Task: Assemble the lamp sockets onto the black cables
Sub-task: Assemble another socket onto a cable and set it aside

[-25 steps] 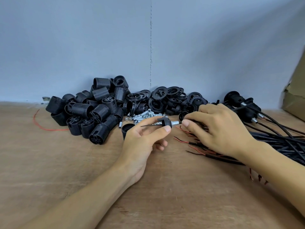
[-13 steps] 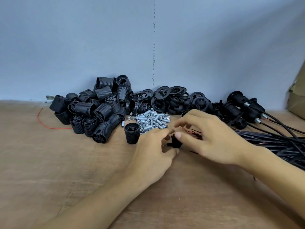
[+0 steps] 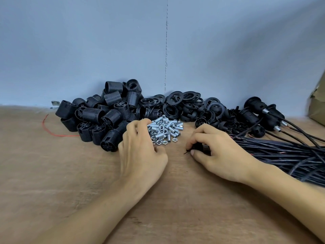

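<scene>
Two bare hands sit low over the wooden table point(image 3: 70, 173). The right hand point(image 3: 223, 152) pinches a small black socket part point(image 3: 199, 147) between its thumb and curled fingers, close to the table top. A thin dark wire tip point(image 3: 185, 153) pokes out to the left of the part, most of which is hidden in the grip. The left hand point(image 3: 140, 154) lies knuckles up, its fingers curled down at the left edge of a pile of silver threaded tubes and nuts point(image 3: 167, 129). Whether it holds anything cannot be told. Behind it, against the blue wall, lies a heap of socket bodies point(image 3: 98, 117). They are matte black cylinders with ribbed, threaded sides, and some show a cross-shaped end. To the right of that heap is a pile of flat black rings point(image 3: 177, 99). The black cables point(image 3: 281, 150) lie in a thick bundle at the right, just beside the right hand. Near the wall, several finished sockets point(image 3: 255, 104) sit on cable ends, each with a short silver tube at its neck. A loose red wire point(image 3: 47, 127) curls at the far left.
</scene>
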`<state>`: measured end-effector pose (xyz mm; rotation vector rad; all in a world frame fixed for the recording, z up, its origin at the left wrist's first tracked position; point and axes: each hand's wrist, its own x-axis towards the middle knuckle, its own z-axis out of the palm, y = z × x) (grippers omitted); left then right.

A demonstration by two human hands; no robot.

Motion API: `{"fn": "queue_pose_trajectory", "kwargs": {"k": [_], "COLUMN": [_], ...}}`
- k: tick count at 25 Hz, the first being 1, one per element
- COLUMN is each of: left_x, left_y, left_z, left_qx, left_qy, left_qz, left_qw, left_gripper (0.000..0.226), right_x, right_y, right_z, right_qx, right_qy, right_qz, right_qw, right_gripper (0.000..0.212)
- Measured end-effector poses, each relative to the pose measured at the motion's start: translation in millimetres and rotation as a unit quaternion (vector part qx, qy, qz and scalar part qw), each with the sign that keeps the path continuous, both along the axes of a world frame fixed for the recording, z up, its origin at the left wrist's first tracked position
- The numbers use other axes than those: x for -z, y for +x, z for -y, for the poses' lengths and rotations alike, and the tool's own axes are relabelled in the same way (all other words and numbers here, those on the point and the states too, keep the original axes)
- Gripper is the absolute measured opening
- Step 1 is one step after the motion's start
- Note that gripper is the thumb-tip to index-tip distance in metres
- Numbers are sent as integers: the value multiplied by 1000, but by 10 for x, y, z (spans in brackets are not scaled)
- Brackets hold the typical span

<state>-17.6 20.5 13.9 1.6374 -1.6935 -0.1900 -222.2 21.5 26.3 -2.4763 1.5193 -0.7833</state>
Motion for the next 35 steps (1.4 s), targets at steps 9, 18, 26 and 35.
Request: {"fn": "queue_pose_trajectory", "kwargs": {"k": [9,18,26,35], "left_x": [48,91,49,77], "left_y": [-124,-27,-105,-249], "left_z": [-41,3,-35,4], "left_qx": [140,204,236,201], "left_qy": [-99,-51,-17,-100], "left_qz": [-107,-41,-74,-83], "left_qw": [979,977,969,971], "left_gripper": [34,27,16,11], "right_x": [-4,0,-118,-106], "right_y": [-20,-31,-102,-36], "right_z": [-11,17,57,20], "right_qx": [1,52,15,-24], "right_qy": [-16,-4,107,118], "right_qz": [27,122,284,238], "right_qw": [1000,991,953,964], "right_gripper": [7,12,16,31]}}
